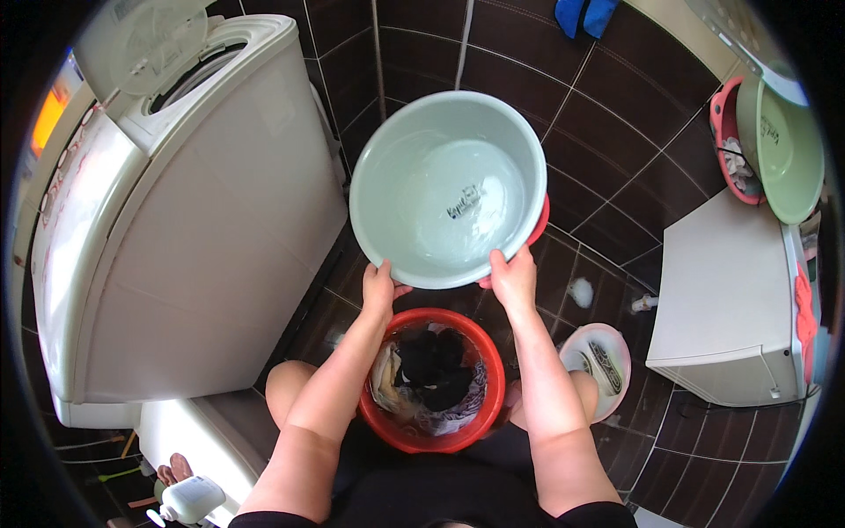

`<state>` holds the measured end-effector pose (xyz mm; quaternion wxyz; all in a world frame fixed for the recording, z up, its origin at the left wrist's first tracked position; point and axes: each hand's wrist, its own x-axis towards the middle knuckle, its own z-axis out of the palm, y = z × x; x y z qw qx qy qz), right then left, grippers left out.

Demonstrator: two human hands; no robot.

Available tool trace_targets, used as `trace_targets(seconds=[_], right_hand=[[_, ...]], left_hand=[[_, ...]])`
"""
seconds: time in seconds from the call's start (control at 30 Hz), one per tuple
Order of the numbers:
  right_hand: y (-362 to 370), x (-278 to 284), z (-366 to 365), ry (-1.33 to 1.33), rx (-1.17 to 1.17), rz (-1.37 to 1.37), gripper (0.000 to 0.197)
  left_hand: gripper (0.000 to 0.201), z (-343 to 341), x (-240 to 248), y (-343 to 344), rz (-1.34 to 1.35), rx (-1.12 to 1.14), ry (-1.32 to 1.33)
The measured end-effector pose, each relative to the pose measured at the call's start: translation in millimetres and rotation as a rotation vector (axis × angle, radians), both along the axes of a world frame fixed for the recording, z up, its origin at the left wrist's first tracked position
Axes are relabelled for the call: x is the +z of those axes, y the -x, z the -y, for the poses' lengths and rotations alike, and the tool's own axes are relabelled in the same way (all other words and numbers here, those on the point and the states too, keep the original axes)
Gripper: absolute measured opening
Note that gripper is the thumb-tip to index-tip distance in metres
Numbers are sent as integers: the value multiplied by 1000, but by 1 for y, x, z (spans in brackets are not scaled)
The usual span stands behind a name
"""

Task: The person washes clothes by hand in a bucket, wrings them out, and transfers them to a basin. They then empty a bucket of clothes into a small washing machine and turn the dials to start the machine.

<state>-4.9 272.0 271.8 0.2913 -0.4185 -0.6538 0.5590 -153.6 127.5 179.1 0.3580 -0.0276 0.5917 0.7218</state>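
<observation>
Out in front of me is a wide pale mint-green basin [414, 167], its glossy inside facing me and dark print on its bottom. My left hand [380, 292] grips its near rim on the left, thumb over the edge. At the near right of the same rim, my right hand [513, 280] is closed on it the same way. Between my forearms and knees stands a red tub [495, 370] holding wet-looking laundry [436, 365], black on top with pale and patterned cloth around. Part of a red object [541, 222] shows behind the basin's right side.
A white washing machine [220, 194] with its lid raised stands at left. Beside my right knee is a pale bucket [618, 333]. A white cabinet [726, 282] stands at right, with a green basin [783, 150] and a pink basin [723, 114] near it. Dark tiled walls [616, 114] enclose the far side.
</observation>
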Motion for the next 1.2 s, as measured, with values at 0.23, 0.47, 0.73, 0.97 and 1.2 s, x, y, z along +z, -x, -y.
trace_targets(seconds=[0.23, 0.47, 0.73, 0.97, 1.2], right_hand=[[-12, -18, 8, -178, -5, 95, 48], [0, -32, 10, -523, 87, 167, 67], [-8, -50, 2, -794, 221, 114, 67], [-16, -65, -17, -960, 322, 16, 64], [-53, -81, -65, -1096, 390, -75, 61]], left_hand=[[34, 11, -32, 6, 97, -124, 89], [52, -3, -70, 51, 461, -174, -58], [96, 6, -86, 95, 630, -74, -170], [86, 18, -85, 116, 515, -91, -592], [41, 34, -118, 139, 273, -48, -380]])
